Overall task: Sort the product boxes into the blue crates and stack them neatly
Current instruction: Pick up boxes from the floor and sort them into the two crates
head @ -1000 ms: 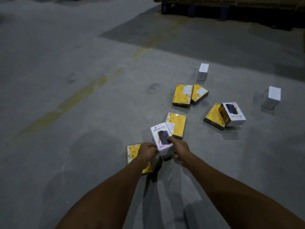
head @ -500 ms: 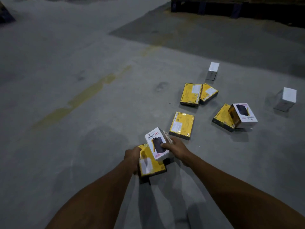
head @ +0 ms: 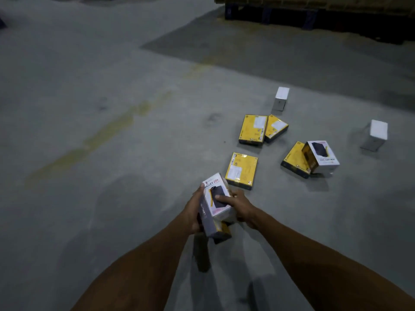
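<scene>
Concrete floor point(head: 112, 63), grey, matt and mottled, crossed by a worn yellow painted line point(head: 107, 135), with product boxes scattered over its right half; in the foreground, two bare forearms converge on a held white carton point(head: 212, 187), a rectangular block of glossy card printed "HALLEY 20K" above a dark device picture, tilted with its printed face upward; left hand point(head: 193, 212) clasps the carton's long greyish side, fingers curled along it, one fingertip at the upper edge; right hand point(head: 241, 209) grasps the opposite side, thumb laid flat across the printed face; directly under the carton and touching it, a held yellow box point(head: 221, 228), flat and dark-edged, shows only one corner, so which hand bears it cannot be told; both are held clear of the floor, their shadow beneath. Just beyond the hands lies a near yellow box point(head: 242, 170), flat, film-wrapped and shiny, face up with a pale label; farther off, a far yellow box point(head: 252, 129) and, touching its right edge, a skewed yellow box point(head: 275, 129); to the right, a propping yellow box point(head: 293, 159) with a second printed carton point(head: 323, 157) resting tilted against it; two plain white cuboids stand well apart, a rear white box point(head: 280, 97) behind the far pair and a side white box point(head: 378, 131) near the right margin; along the top edge, a dark pallet point(head: 292, 16) bears a brownish load.
</scene>
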`<state>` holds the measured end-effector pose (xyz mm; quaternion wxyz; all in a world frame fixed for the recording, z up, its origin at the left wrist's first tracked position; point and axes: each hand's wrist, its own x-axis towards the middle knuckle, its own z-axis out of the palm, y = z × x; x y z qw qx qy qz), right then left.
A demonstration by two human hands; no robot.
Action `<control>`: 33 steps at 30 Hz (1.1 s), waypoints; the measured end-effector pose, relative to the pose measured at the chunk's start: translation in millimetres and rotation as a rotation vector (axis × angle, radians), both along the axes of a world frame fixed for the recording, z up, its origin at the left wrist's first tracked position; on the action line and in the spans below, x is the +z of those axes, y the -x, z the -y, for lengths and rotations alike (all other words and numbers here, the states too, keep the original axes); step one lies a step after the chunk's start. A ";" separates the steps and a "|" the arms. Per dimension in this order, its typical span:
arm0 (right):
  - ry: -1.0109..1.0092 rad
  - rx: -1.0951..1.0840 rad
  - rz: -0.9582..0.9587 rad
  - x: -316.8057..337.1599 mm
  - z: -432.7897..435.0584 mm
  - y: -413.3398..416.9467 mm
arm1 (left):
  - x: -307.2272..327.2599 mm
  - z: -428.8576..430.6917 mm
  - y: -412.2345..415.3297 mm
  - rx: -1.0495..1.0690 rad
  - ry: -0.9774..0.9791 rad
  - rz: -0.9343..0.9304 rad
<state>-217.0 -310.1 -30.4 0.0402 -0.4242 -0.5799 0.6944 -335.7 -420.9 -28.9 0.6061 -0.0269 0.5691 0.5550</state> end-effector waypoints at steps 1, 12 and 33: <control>0.028 -0.031 0.006 2.0 0.6 -2.4 | -4.8 -3.0 -0.5 -0.004 -0.044 0.006; 0.407 -0.238 -0.111 33.0 -25.3 -18.7 | 30.6 -35.4 5.3 -0.011 -0.081 -0.130; 0.461 -0.600 -0.398 520.3 6.8 -153.4 | 476.0 -24.6 -72.7 -0.201 -0.365 0.380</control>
